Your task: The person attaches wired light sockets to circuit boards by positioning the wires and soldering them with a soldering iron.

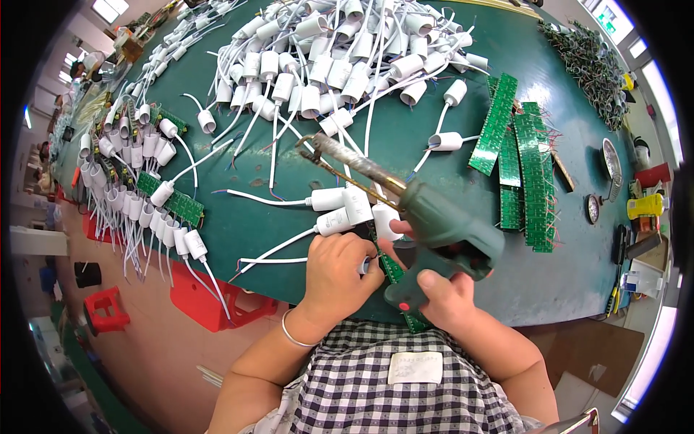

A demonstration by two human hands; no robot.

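Note:
My right hand (pixel 448 293) is wrapped round the handle of a dark green soldering gun (pixel 441 224), its metal tip pointing to the far left above the table. Close by, my left hand (pixel 341 271) is closed in a pinch on a small white piece (pixel 363 265) that looks like a cable end. A narrow green circuit board strip (pixel 392 269) lies between my hands, partly hidden by the gun. White lamp sockets (pixel 334 221) with cables rest against the strip just beyond my left hand. The gun hides part of another white socket (pixel 386 220).
A large heap of white corded sockets (pixel 318 69) covers the far table (pixel 275 152). At left, boards with sockets attached (pixel 137 206) overhang the edge. Green board strips (pixel 531 173), a metal dish (pixel 611 160) and tangled wired parts (pixel 585 72) lie right. Red stools (pixel 217 300) stand below.

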